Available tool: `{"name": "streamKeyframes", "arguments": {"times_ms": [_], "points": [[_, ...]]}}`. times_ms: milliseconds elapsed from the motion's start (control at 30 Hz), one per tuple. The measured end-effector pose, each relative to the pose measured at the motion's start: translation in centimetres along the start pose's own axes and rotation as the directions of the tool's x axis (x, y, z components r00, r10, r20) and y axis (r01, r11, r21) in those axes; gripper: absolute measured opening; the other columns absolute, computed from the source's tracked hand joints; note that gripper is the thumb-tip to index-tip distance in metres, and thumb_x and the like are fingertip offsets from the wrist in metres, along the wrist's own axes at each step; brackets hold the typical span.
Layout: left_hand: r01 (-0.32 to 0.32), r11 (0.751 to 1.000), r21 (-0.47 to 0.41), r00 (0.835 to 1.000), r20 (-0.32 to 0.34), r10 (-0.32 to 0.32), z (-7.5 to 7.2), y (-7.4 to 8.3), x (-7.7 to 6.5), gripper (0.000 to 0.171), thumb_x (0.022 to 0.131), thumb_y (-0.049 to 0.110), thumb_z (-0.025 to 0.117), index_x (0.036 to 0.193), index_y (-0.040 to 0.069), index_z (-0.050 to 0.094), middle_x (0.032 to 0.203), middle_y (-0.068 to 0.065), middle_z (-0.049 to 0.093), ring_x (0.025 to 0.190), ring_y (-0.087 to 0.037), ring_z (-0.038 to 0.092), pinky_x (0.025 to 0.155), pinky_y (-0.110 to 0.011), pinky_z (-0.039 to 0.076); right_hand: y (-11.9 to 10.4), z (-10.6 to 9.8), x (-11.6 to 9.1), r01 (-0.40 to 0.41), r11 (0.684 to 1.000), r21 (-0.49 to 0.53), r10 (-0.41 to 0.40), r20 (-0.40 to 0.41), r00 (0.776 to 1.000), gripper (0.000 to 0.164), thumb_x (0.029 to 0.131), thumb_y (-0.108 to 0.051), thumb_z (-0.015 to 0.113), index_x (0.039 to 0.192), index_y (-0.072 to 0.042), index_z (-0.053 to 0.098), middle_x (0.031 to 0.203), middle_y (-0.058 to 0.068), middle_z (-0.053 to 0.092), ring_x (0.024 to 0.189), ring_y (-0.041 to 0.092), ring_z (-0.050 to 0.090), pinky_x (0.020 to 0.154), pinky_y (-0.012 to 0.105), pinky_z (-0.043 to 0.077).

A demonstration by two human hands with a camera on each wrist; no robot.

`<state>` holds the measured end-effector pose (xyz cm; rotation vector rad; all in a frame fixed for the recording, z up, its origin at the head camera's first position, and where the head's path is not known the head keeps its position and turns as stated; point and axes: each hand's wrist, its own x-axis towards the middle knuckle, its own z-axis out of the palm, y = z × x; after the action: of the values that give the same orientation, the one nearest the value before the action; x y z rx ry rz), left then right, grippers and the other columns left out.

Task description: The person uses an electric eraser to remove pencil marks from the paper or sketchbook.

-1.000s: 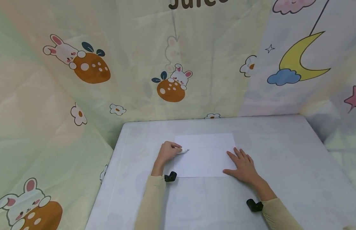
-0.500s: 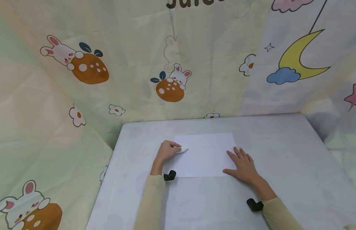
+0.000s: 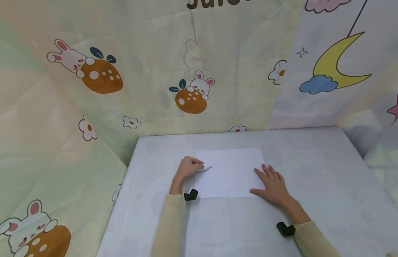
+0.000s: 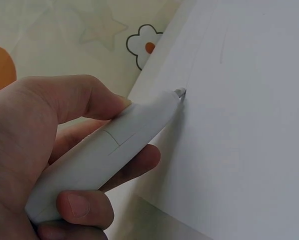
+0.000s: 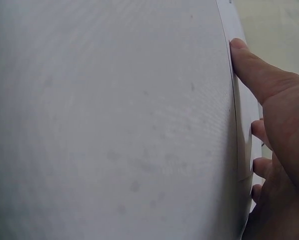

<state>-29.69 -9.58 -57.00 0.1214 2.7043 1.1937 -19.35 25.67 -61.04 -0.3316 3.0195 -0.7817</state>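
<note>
My left hand [image 3: 188,168] grips a thick white pen [image 4: 104,145] with a small metallic tip, its fingers wrapped around the body. In the left wrist view the tip meets, or nearly meets, the white sheet of paper [image 3: 231,178] near the sheet's left side. Faint thin lines show on the paper there. My right hand [image 3: 272,185] rests with spread fingers on the right edge of the sheet. From the right wrist, the thumb and some fingertips show along the paper's edge; the palm hides the rest.
A table [image 3: 314,171] with a pale cloth lies under the paper. Behind and to the left hangs a fabric backdrop [image 3: 147,71] printed with rabbits, flowers and a moon. A small black wrist camera [image 3: 191,195] sits at the left cuff, and another black camera [image 3: 285,229] at the right.
Hands, pen and paper keep nearly the same places. The whole head view shifts slightly between frames.
</note>
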Motion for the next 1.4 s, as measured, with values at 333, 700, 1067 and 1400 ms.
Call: {"name": "streamKeyframes", "arguments": {"times_ms": [333,700,1067,1400], "points": [[0.008,1.000,-0.021,1.000,0.008,-0.008,-0.14,0.20,0.01,0.013,0.081,0.025,0.075,0.089,0.016,0.080,0.096,0.000,0.070,0.082,-0.018,0.058,0.066,-0.032,0.046,0.31,0.16,0.06,-0.007,1.000,-0.013,0.007,0.014,1.000,0.095,0.076,-0.063,0.070,0.146,-0.006,0.041,0.153,0.027,0.023,0.140,0.048,0.011,0.104,0.067,0.007],[-0.008,1.000,-0.018,0.999,0.034,0.009,0.12,-0.06,0.48,0.013,0.081,0.028,0.075,0.088,0.019,0.080,0.095,0.002,0.071,0.084,-0.016,0.060,0.068,-0.032,0.048,0.36,0.18,-0.05,-0.006,1.000,-0.011,0.006,0.008,1.000,0.095,0.076,-0.063,0.071,0.146,-0.005,0.042,0.153,0.028,0.024,0.140,0.049,0.012,0.104,0.068,0.008],[0.016,1.000,-0.022,0.999,0.044,-0.015,0.39,-0.10,0.04,0.012,0.081,0.028,0.075,0.087,0.018,0.080,0.094,0.002,0.070,0.084,-0.016,0.059,0.068,-0.032,0.047,-0.25,0.35,-0.30,0.004,1.000,0.002,-0.004,0.015,1.000,0.093,0.076,-0.060,0.072,0.145,-0.004,0.044,0.152,0.029,0.025,0.139,0.050,0.013,0.103,0.068,0.009],[0.013,1.000,-0.010,1.000,0.019,-0.013,-0.20,-0.18,0.33,0.013,0.082,0.027,0.075,0.089,0.017,0.080,0.095,0.000,0.070,0.086,-0.016,0.060,0.068,-0.032,0.047,-0.30,-0.32,-0.22,-0.005,1.000,0.010,0.005,0.005,1.000,0.092,0.076,-0.058,0.073,0.144,-0.004,0.044,0.151,0.029,0.026,0.139,0.051,0.013,0.102,0.069,0.009]]}}
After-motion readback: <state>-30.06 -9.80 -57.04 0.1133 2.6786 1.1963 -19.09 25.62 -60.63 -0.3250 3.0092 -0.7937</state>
